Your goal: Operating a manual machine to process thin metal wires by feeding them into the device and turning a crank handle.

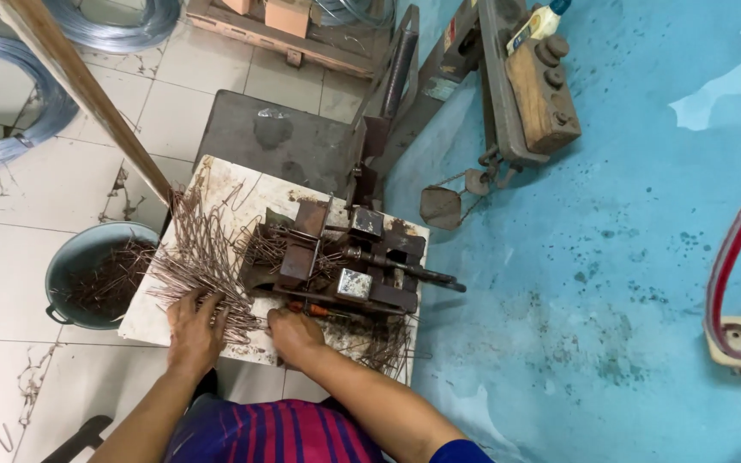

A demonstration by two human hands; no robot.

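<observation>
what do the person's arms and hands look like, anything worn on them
Both hands are bare: the left hand and the right hand have no gloves, and no rings, watch or bands can be made out. The forearms are uncovered up to the elbows. A blue sleeve edge shows at the right upper arm. The shirt is striped in dark blue and red.

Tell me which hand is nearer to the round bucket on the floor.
Left. The left hand rests on the pile of wire pieces at the table edge beside the bucket; the right hand is farther off, at the metal jig.
</observation>
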